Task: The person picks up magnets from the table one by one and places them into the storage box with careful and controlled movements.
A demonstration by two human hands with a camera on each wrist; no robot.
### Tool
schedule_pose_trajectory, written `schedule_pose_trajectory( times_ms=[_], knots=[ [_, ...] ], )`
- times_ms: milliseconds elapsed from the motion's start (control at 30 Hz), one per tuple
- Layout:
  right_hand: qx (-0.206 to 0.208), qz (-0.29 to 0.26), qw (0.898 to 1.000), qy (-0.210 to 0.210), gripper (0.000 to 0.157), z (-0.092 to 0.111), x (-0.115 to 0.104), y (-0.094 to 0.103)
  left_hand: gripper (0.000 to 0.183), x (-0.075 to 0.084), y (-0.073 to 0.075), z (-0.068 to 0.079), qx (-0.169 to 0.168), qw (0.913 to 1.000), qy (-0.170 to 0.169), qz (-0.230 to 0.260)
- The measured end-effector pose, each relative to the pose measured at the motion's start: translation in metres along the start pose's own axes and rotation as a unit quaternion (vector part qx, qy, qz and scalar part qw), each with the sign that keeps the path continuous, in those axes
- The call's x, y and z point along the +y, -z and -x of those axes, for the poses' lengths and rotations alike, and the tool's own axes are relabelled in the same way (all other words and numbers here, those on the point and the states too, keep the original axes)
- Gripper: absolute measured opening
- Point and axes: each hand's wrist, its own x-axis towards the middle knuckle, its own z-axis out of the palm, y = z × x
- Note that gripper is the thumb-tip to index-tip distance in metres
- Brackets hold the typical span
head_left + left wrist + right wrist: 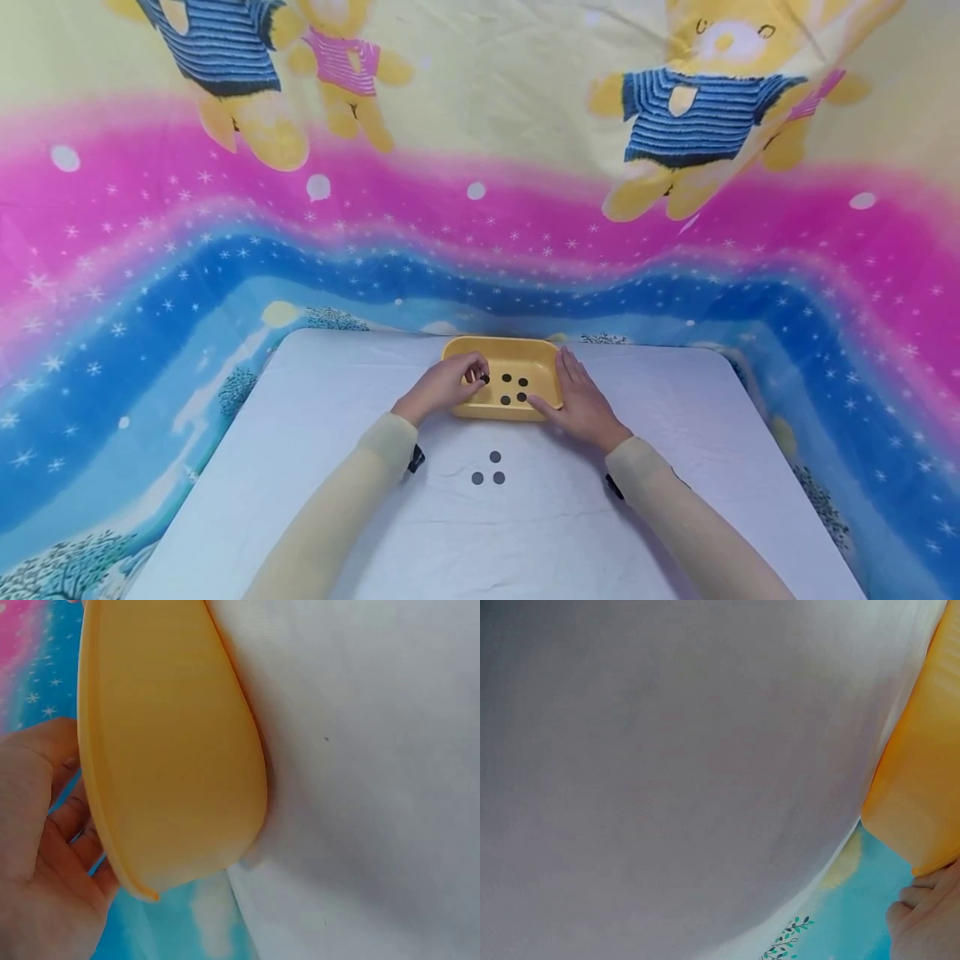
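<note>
A yellow rectangular tray stands at the far edge of the white table, with several small round black discs lying flat inside. My left hand reaches over the tray's left end, fingers curled, and pinches a black disc between thumb and fingertips above the tray floor. In the left wrist view the tray wall hides those fingertips. My right hand lies along the tray's right end, fingers straight on the outside and thumb over the front right corner. Three dark grey discs lie on the cloth in front of the tray.
White cloth covers the table. Behind and beside it hangs a printed curtain with bears and snowflakes, close behind the tray. Dark wrist straps show at both sleeves.
</note>
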Motion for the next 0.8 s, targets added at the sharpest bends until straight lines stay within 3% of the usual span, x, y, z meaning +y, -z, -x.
schedule_pose_trajectory(
  times_ms=[367, 800],
  knots=[
    [-0.002, 0.003, 1.0, 0.004, 0.117, 0.001, 0.0, 0.0, 0.011, -0.007, -0.01, -0.02, -0.011, 0.999, 0.044, -0.002],
    [-0.001, 0.002, 1.0, 0.001, 0.116, 0.0, 0.0, -0.001, 0.009, -0.012, -0.021, -0.038, -0.026, 0.9968, 0.065, -0.038]
  ],
)
